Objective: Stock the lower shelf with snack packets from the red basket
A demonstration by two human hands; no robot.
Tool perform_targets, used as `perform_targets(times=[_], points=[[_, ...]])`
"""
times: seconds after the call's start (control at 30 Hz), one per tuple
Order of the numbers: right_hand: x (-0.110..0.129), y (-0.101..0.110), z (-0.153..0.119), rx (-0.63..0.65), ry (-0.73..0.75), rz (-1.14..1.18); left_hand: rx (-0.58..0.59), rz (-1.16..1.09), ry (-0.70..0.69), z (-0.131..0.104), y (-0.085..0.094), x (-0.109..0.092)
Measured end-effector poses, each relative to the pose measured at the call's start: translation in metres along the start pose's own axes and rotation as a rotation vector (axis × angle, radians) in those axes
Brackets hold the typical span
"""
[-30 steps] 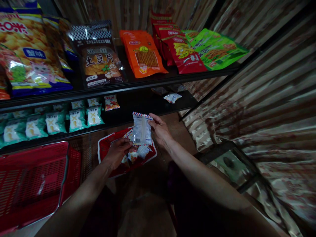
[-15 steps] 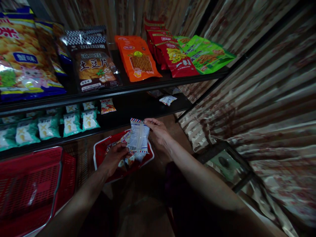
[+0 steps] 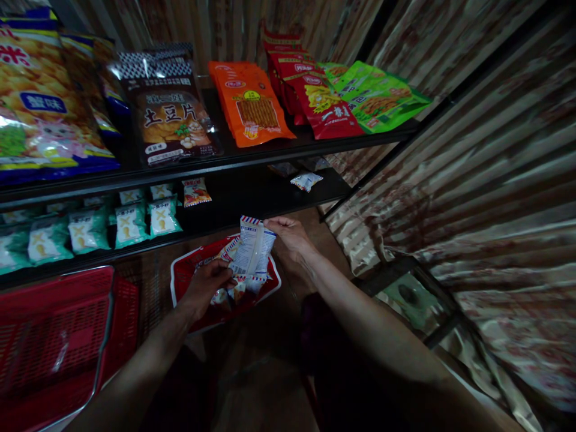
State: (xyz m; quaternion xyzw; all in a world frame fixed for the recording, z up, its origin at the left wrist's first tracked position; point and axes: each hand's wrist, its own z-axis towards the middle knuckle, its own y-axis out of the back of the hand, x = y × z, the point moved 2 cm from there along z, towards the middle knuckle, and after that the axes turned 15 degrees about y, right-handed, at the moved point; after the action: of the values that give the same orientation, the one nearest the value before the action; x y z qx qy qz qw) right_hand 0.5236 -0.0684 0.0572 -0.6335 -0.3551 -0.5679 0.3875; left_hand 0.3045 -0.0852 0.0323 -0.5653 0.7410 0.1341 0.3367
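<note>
A small white snack packet [image 3: 254,249] with blue print and a red-and-blue striped edge is held up over a red basket [image 3: 177,282] with a white rim. My right hand [image 3: 290,236] pinches its upper right corner. My left hand [image 3: 211,283] is closed on its lower left corner. Below the packet, several other small packets [image 3: 237,290] lie in the basket, partly covered by my hand and the held packet.
A black shelf holds big snack bags [image 3: 254,108] above. On its lower level stand teal-white packets [image 3: 164,217], one orange packet [image 3: 196,192] and a white packet [image 3: 306,181]. Another red basket [image 3: 110,318] is at the left; a glass-topped frame [image 3: 411,300] at the right.
The held packet has shifted slightly to the right and tilted a little, still between both hands. Otherwise the view is nearly the same.
</note>
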Motion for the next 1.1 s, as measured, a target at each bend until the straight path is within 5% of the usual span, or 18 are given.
perform_targets(times=[0.43,0.6,0.83,1.1], points=[[-0.010,-0.003,0.001,0.011,-0.068,0.117,0.027,0.005,0.005,-0.010,-0.007,-0.002],[-0.002,-0.006,-0.001,0.000,-0.077,0.208,0.009,-0.147,0.025,-0.009,-0.009,0.000],[0.001,-0.015,-0.014,0.104,-0.290,0.245,-0.012,-0.453,-0.049,0.000,-0.006,-0.005],[-0.011,-0.025,-0.027,0.184,-0.281,0.275,-0.038,-0.617,-0.105,0.013,-0.003,-0.002]])
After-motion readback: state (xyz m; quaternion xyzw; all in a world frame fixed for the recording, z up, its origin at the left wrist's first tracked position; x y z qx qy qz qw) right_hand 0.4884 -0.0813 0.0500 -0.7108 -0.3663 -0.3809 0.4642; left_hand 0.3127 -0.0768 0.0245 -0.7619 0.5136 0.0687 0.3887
